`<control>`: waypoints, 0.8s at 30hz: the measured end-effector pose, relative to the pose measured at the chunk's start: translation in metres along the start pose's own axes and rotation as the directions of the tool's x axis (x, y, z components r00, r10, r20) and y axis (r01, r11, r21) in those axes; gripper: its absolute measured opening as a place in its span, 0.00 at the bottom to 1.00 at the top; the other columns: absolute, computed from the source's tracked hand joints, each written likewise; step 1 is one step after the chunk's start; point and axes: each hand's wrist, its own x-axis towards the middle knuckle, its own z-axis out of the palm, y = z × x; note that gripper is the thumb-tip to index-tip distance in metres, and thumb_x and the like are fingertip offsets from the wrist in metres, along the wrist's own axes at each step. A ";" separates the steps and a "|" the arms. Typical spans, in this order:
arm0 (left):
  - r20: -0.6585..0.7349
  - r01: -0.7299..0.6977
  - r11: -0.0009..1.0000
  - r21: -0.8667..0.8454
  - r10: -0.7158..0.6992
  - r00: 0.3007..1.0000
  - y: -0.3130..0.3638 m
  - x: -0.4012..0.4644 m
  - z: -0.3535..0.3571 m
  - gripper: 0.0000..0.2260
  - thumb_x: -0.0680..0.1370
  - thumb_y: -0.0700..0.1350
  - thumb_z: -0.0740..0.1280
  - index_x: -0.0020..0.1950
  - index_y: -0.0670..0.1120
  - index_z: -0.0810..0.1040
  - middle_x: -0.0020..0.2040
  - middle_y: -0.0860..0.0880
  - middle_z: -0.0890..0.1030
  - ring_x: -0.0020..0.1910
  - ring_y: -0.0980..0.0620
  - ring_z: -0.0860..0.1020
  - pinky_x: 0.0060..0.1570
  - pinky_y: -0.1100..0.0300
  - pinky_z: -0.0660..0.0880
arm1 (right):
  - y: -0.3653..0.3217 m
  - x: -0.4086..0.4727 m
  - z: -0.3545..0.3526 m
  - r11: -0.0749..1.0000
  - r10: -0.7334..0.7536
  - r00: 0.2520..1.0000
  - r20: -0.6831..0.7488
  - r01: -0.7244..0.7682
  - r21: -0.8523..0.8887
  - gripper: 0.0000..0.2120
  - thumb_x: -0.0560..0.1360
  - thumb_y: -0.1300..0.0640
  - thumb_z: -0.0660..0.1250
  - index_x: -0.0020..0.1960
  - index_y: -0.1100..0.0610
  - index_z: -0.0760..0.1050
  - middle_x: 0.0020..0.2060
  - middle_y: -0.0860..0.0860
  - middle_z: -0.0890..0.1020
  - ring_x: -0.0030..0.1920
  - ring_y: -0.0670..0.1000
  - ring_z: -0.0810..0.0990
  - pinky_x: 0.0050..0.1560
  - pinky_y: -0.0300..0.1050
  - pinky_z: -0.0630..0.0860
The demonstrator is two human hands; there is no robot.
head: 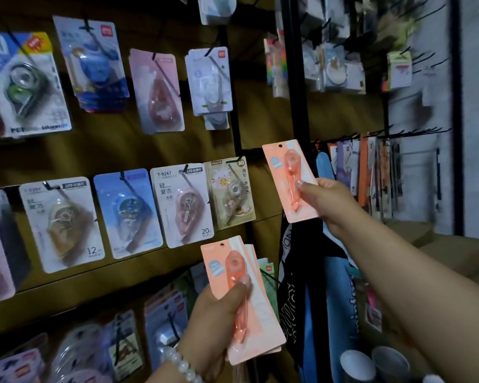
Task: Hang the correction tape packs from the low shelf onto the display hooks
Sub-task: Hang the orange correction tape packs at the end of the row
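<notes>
While the left hand (219, 313) clamps a fanned stack of orange packs (249, 322) below the cat-print pack (230, 192), the right hand (329, 203) pinches one orange pack (286, 178) just right of it. Item: light, stiff card, likely slippery blister; best held low, hang-hole clear.

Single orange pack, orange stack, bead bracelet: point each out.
single orange pack (285, 172), head view, on its card's upper half
orange stack (219, 261), head view, on the front card
bead bracelet (181, 364), head view, on a bead

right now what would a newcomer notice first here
The right hand lifts a single orange correction tape pack mid-frame. Lower down, the left hand grips a fanned stack of matching packs. Rows of carded tapes on hooks fill the board to the left.
</notes>
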 end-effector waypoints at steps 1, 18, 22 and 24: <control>-0.007 0.003 1.000 0.010 -0.003 1.000 -0.002 0.002 0.000 0.06 0.78 0.42 0.67 0.53 0.42 0.81 0.44 0.41 0.87 0.38 0.44 0.85 0.37 0.55 0.81 | 0.001 0.004 0.001 1.000 0.003 1.000 0.000 -0.003 -0.006 0.05 0.75 0.56 0.70 0.47 0.57 0.78 0.46 0.57 0.85 0.44 0.56 0.84 0.50 0.52 0.80; -0.018 0.102 0.993 -0.064 -0.103 0.995 -0.015 0.013 0.001 0.18 0.76 0.56 0.67 0.53 0.42 0.82 0.44 0.40 0.86 0.42 0.41 0.85 0.50 0.45 0.80 | 0.040 0.027 0.036 0.806 0.178 0.979 -0.101 -0.204 -0.556 0.23 0.72 0.37 0.66 0.49 0.57 0.71 0.41 0.54 0.75 0.39 0.54 0.75 0.38 0.45 0.71; -0.032 0.116 0.981 -0.155 -0.122 0.992 -0.018 0.014 -0.002 0.25 0.74 0.61 0.67 0.56 0.40 0.82 0.49 0.38 0.85 0.48 0.38 0.84 0.55 0.41 0.78 | 0.061 -0.017 0.033 0.779 0.055 0.998 -0.028 -0.060 -0.624 0.24 0.71 0.35 0.64 0.34 0.53 0.62 0.31 0.52 0.68 0.36 0.54 0.72 0.36 0.45 0.64; -0.032 0.114 0.972 -0.204 -0.123 0.992 -0.019 0.014 -0.001 0.21 0.77 0.57 0.65 0.55 0.40 0.82 0.47 0.38 0.85 0.45 0.40 0.84 0.51 0.44 0.80 | 0.067 -0.049 0.036 0.864 0.128 0.988 0.088 -0.067 -0.499 0.21 0.74 0.39 0.65 0.37 0.58 0.71 0.33 0.52 0.73 0.34 0.51 0.72 0.37 0.43 0.65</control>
